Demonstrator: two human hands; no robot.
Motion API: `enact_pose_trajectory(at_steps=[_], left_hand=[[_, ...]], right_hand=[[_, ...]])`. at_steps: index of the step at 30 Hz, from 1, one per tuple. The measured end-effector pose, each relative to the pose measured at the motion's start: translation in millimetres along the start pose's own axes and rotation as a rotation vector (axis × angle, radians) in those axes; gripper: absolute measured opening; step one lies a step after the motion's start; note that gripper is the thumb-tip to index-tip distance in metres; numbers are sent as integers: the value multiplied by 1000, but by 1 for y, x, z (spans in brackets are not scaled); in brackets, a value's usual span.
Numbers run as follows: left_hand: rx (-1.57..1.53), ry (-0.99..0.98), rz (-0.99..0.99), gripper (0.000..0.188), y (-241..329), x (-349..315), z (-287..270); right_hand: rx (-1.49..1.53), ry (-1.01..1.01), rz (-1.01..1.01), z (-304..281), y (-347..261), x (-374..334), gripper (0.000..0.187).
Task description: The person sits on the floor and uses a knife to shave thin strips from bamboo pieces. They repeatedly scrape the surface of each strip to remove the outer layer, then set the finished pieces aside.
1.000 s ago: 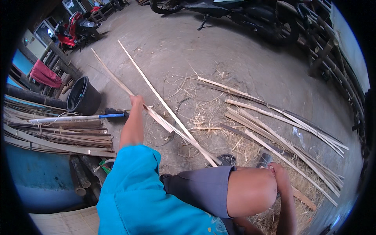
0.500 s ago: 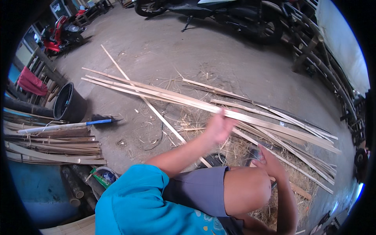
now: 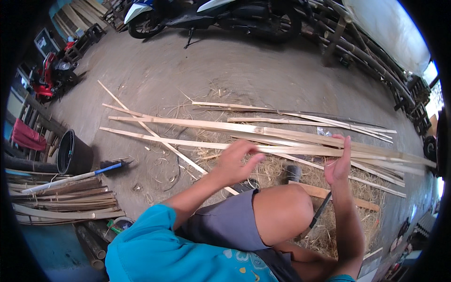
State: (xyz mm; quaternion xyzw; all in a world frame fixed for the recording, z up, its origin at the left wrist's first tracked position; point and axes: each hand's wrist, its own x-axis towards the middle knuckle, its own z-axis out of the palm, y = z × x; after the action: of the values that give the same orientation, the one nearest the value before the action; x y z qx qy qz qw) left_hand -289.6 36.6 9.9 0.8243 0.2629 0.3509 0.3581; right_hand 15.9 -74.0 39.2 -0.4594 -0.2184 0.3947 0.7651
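Note:
Long pale bamboo strips (image 3: 188, 123) stretch across in front of me from left to right. My left hand (image 3: 232, 162) is at the nearest of these strips, its fingers reaching over the strip and its thumb held apart. Farther right, my right hand (image 3: 337, 167) has the strips lying across its palm, with fingers upright on the far side of them. A long dark blade-like tool (image 3: 320, 214) slants between my right wrist and my raised knee; what holds it is hidden. One thin strip (image 3: 181, 154) lies diagonally on the floor, crossing under the others.
Shavings (image 3: 352, 225) litter the concrete around my legs, with a flat wood piece (image 3: 314, 190) among them. At left are a black bucket (image 3: 75, 152), a blue-handled tool (image 3: 77, 181) and stacked bamboo slats (image 3: 70, 202). A motor scooter (image 3: 211, 19) stands beyond.
My left hand has slid left along the strips, its thumb now spread. My right hand has risen from beside the knee to the strips. The strips have fanned apart and shifted right.

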Motion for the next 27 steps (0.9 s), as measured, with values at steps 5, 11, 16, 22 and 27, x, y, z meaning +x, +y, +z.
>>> enact_pose_trajectory(at_steps=[5, 11, 16, 22, 27], left_hand=[[611, 178, 0, 28, -68, -28, -15], [547, 47, 169, 30, -106, -43, -40], [513, 99, 174, 50, -84, -19, -35], [547, -174, 161, 47, -99, 4, -33], [405, -455, 67, 37, -44, 35, -28]], right_hand=[[76, 60, -114, -20, -25, 4, 44], [106, 174, -185, -33, -51, -6, 46], [234, 127, -167, -40, -66, -18, 52], [277, 90, -252, -33, -99, -18, 59], [234, 140, -314, -64, -120, -13, 64]])
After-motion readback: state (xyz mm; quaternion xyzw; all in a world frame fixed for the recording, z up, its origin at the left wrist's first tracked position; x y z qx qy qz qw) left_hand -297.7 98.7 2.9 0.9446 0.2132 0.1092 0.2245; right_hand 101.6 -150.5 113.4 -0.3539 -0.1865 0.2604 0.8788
